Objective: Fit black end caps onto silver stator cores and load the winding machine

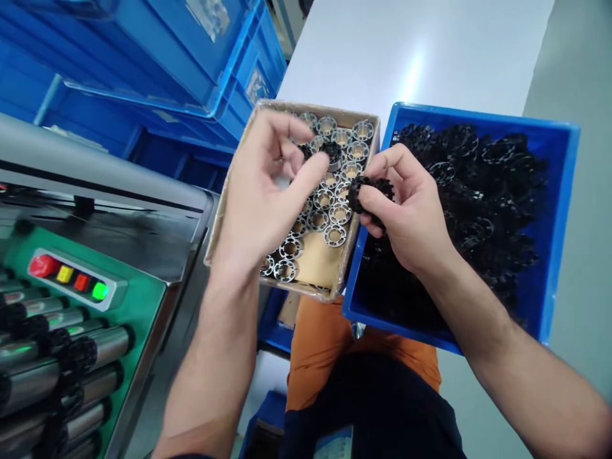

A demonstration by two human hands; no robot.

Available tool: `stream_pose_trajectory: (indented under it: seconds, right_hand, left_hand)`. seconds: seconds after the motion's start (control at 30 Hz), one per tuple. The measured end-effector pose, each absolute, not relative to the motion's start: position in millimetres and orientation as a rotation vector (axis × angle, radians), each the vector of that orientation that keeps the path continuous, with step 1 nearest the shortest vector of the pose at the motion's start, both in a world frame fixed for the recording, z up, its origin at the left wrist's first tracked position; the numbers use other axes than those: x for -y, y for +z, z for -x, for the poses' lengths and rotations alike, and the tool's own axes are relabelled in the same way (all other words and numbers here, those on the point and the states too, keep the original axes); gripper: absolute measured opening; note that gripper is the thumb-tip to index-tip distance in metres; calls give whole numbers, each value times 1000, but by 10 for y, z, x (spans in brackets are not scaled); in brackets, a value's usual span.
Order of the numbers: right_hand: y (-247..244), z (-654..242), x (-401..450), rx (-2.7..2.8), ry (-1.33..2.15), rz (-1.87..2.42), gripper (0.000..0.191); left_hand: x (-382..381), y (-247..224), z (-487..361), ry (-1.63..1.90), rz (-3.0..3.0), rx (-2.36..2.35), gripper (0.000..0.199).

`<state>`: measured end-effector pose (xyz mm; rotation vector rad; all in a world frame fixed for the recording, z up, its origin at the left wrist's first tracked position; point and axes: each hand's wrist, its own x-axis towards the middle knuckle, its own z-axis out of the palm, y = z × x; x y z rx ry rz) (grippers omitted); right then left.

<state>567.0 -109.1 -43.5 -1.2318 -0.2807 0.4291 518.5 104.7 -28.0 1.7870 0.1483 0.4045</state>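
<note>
My left hand [272, 172] is over a cardboard box [322, 294], its thumb and fingers apart and slightly blurred. By its thumb tip is a black toothed plastic ring [332, 155] on top of the metal rings; whether the thumb touches it I cannot tell. Several silver metal rings [324, 199] with slotted rims stand in rows in the box, partly hidden by this hand. Between the box and a blue bin, my right hand [406, 210] is closed on black toothed plastic rings [362, 194], apparently more than one, pinched between thumb and fingers.
The blue bin [557, 236] on the right holds a heap of black plastic rings [482, 191]. Both containers stand at the white table [363, 57]. Stacked blue crates [229, 95] rise at left. A green machine panel [143, 280] with lit buttons and metal cylinders lies lower left.
</note>
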Motion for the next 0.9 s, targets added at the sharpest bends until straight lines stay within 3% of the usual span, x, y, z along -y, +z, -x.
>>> stream_pose_trajectory:
  seconds: [0.2, 0.27, 0.47, 0.57, 0.77, 0.9]
  right_hand:
    - [-453, -5589, 1061, 323, 494, 1233, 25]
    - [-442, -5575, 1057, 361, 479, 1275, 22]
    - [-343, -5537, 1069, 445, 443, 1330, 20]
    - [-330, -5510, 1097, 488, 424, 1330, 17]
    - [-399, -5486, 1176, 607, 420, 1469, 55]
    - [-400, -5473, 1177, 643, 454, 1527, 46]
  left_hand:
    - [-508, -564, -4570, 130, -1057, -329, 56]
    - [-403, -618, -4538, 108, -991, -389, 55]
    - [-304, -618, -4513, 269, -1026, -434, 85]
    - [-322, -633, -4476, 364, -994, -468, 79]
    - [-374, -659, -4423, 333, -883, -352, 38]
    - [-364, -649, -4424, 300, -934, -377, 44]
